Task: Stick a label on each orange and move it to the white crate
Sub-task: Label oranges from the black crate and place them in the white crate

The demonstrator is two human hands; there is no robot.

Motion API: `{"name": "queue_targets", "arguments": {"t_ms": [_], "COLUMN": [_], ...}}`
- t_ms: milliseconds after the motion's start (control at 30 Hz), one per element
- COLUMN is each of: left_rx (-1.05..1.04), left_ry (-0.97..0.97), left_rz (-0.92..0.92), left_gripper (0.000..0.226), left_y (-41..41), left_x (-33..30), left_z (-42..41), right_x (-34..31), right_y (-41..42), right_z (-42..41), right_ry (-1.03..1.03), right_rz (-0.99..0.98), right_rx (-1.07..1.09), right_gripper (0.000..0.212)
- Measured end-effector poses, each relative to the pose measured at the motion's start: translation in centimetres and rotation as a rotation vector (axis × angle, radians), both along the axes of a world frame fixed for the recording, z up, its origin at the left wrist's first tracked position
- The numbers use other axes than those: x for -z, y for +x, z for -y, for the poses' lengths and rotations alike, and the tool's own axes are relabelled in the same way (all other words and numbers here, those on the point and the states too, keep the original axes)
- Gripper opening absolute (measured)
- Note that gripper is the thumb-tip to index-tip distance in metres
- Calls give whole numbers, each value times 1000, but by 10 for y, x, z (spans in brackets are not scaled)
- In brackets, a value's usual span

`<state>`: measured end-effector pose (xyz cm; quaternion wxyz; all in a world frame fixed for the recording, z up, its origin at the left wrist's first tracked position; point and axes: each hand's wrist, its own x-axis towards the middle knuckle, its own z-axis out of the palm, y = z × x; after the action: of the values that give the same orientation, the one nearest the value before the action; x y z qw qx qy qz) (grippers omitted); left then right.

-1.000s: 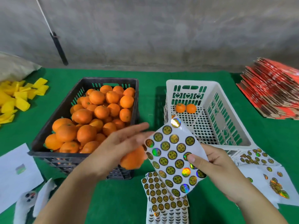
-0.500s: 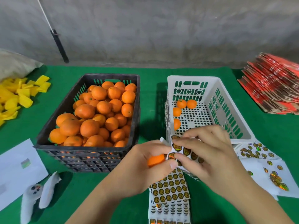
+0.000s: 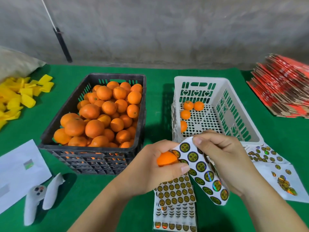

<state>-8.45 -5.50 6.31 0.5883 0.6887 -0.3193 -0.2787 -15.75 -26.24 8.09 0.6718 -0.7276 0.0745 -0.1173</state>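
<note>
My left hand (image 3: 150, 171) grips an orange (image 3: 166, 159) in front of the two crates, its thumb over the edge of a label sheet (image 3: 203, 171). My right hand (image 3: 224, 158) holds that sheet of round gold-and-black labels, bent over its fingers, with the fingertips pinching at its top edge. The black crate (image 3: 93, 153) on the left is heaped with oranges (image 3: 103, 118). The white crate (image 3: 234, 101) on the right has several oranges (image 3: 188, 105) along its left side.
More label sheets (image 3: 175, 206) lie stacked under my hands, others (image 3: 274, 169) to the right. White paper (image 3: 18, 171) and a white controller (image 3: 33, 198) lie at the left, yellow pieces (image 3: 18, 96) far left, a red cardboard stack (image 3: 284, 86) far right.
My left hand brought the orange from beside the black crate to the sheet. The right hand bent the sheet over and now pinches its top edge.
</note>
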Motion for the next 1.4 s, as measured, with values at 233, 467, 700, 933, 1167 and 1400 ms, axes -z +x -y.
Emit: {"name": "queue_targets", "arguments": {"t_ms": [233, 467, 700, 933, 1167, 1400], "left_rx": [-336, -348, -188, -160, -393, -480], "left_ry": [-195, -405, -449, -524, -469, -356], "left_rz": [-628, -852, -1002, -1191, -1053, -531], "left_gripper": [46, 37, 42, 52, 60, 21], "left_y": [-3, -14, -13, -12, 2, 20], "left_x": [17, 8, -11, -10, 3, 20], "left_z": [17, 29, 25, 22, 24, 13], "right_x": [-7, 31, 30, 24, 18, 21], "right_y": [-16, -14, -15, 0, 9, 29], "right_z": [-13, -40, -28, -15, 8, 43], "right_ry": [-763, -1010, -1041, -1124, -767, -502], "right_rz": [542, 472, 282, 410, 563, -71], "right_rx": [311, 123, -50, -184, -104, 184], "right_gripper": [10, 20, 59, 51, 48, 95]}}
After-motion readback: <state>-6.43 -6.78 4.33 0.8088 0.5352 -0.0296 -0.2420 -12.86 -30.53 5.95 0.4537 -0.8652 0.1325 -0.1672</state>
